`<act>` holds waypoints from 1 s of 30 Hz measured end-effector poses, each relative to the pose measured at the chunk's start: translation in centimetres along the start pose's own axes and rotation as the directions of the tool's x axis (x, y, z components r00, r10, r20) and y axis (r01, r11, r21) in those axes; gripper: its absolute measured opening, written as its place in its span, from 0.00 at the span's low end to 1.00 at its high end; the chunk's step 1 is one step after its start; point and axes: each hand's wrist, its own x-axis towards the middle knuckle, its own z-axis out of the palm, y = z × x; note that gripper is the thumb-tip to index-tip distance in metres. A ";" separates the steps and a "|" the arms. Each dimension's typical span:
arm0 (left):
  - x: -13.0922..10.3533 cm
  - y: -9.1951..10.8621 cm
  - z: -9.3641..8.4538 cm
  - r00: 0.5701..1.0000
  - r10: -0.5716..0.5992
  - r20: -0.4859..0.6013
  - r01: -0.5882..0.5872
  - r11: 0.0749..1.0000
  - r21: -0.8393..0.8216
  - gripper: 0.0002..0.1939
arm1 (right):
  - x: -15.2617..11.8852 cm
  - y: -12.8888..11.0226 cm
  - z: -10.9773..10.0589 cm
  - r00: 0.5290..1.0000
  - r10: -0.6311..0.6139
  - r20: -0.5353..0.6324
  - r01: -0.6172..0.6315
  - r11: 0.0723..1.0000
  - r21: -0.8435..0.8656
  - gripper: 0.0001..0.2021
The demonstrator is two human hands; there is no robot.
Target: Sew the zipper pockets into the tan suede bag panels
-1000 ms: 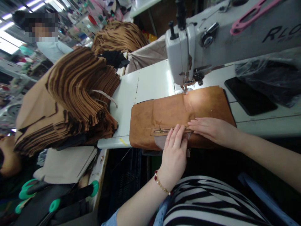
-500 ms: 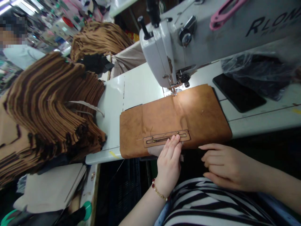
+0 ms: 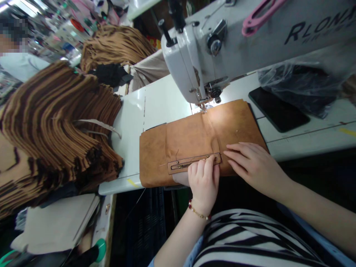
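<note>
A brown leather piece (image 3: 186,135) lies folded on the sewing machine's bed, its far edge by the presser foot (image 3: 204,108). Near its front edge runs a zipper (image 3: 183,165) in a stitched rectangular frame, with loose threads around it and pale lining below. My left hand (image 3: 203,181), wearing a beaded bracelet, has its fingers curled at the zipper's right end; what they pinch, if anything, is hidden. Just right of the zipper frame, my right hand (image 3: 250,165) rests over the leather with its fingers stretched out, holding nothing visible.
A tall stack of brown pieces (image 3: 58,122) stands left of the sewing machine (image 3: 183,63). On the right lie a black phone (image 3: 278,109) and a clear plastic bag (image 3: 303,85). Pink thread snips (image 3: 258,18) rest against the machine arm. A person (image 3: 22,63) is at the far left.
My left hand has gone from lying flat on the zipper to curled fingers at its right end. My right hand has moved forward and left from beside my body onto the leather, its fingers straightening.
</note>
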 end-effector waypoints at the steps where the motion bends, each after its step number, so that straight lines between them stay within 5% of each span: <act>1: 0.1 0.0 0.2 1.000 0.003 -0.008 -0.003 1.000 0.002 0.09 | 0.2 0.0 0.0 1.000 0.013 -0.011 -0.013 1.000 0.010 0.13; 9: -0.1 -0.5 1.2 0.994 0.045 -0.095 -0.047 0.999 -0.024 0.03 | 2.4 -0.8 0.7 0.992 0.124 -0.039 -0.120 0.989 0.087 0.03; 18: -0.3 -0.6 1.5 0.991 0.055 -0.125 -0.060 0.997 -0.041 0.05 | 2.3 -1.7 1.2 0.985 0.165 -0.050 -0.154 0.971 0.181 0.04; 23: -0.3 -0.7 1.5 0.992 0.050 -0.119 -0.056 0.997 -0.051 0.05 | 0.6 -1.8 0.6 0.989 0.128 -0.080 -0.119 0.987 0.105 0.03; 30: -0.2 -0.7 1.6 0.990 0.052 -0.133 -0.060 0.996 -0.059 0.05 | -0.9 -3.1 0.5 0.997 0.069 -0.018 -0.070 0.994 -0.088 0.17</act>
